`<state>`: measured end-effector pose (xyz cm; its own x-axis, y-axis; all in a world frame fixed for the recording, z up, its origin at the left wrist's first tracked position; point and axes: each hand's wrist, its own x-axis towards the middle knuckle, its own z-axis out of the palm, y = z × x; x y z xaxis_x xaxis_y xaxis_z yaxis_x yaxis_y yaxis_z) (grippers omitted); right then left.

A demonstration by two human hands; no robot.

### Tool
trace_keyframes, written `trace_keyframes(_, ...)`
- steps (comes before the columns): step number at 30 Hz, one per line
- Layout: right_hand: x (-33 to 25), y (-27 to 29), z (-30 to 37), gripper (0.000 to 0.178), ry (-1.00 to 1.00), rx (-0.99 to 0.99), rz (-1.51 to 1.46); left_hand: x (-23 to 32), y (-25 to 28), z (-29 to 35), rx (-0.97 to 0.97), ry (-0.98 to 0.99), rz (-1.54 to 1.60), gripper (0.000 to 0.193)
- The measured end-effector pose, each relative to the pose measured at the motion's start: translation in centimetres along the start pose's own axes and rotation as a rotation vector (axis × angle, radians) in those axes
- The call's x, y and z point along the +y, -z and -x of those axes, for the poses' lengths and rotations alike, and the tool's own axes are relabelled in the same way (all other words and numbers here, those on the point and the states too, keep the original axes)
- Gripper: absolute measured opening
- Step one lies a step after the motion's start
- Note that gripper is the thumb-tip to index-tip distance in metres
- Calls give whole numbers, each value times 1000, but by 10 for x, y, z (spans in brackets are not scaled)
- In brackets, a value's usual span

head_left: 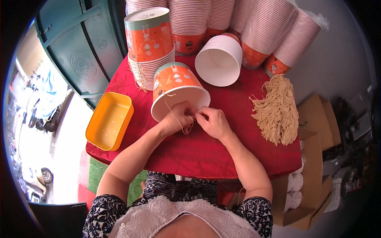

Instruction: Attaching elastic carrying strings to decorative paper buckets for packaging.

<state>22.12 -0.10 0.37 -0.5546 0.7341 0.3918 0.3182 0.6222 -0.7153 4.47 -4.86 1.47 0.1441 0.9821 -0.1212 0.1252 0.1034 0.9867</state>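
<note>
An orange paper bucket (178, 81) with a green band and printed figures lies tilted on the red-covered table, its white mouth toward me. A thin beige string (167, 104) runs from its rim and loops around by my left hand. My left hand (177, 118) is closed on the string at the bucket's near rim, fingers partly inside the mouth. Beside it, my right hand (214, 122) is pinched, its fingertips almost meeting the left ones; whatever lies between them is hidden. A thick bundle of beige strings (278, 111) rests at the table's right.
A yellow plastic bin (93, 137) with small white bits stands at the left edge. An upside-down bucket stack (149, 41) with dangling strings and a white-lined bucket (219, 61) sit farther back, before several wrapped stacks (274, 25). Cardboard boxes (313, 170) are on the right.
</note>
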Motion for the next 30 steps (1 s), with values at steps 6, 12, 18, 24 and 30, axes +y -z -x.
trace_keyframes(6, 11, -12, -2, 9, 109, 172, 84, -17, -8, -5, 198, -356, -385, 18)
trace_keyframes(12, 12, -14, -3, 7, 127, 204, 92, -23, -13, -8, 329, -517, -542, 15)
trace_keyframes(18, 24, -18, -4, 10, 124, 186, 140, -28, -16, -9, 374, -579, -651, 19)
trace_keyframes(24, 22, -17, -4, 20, 111, 195, 94, -30, -19, -8, 417, -633, -855, 19)
trace_keyframes(30, 20, -17, -4, 21, 82, 161, 103, -33, -15, -5, 463, -613, -1069, 15)
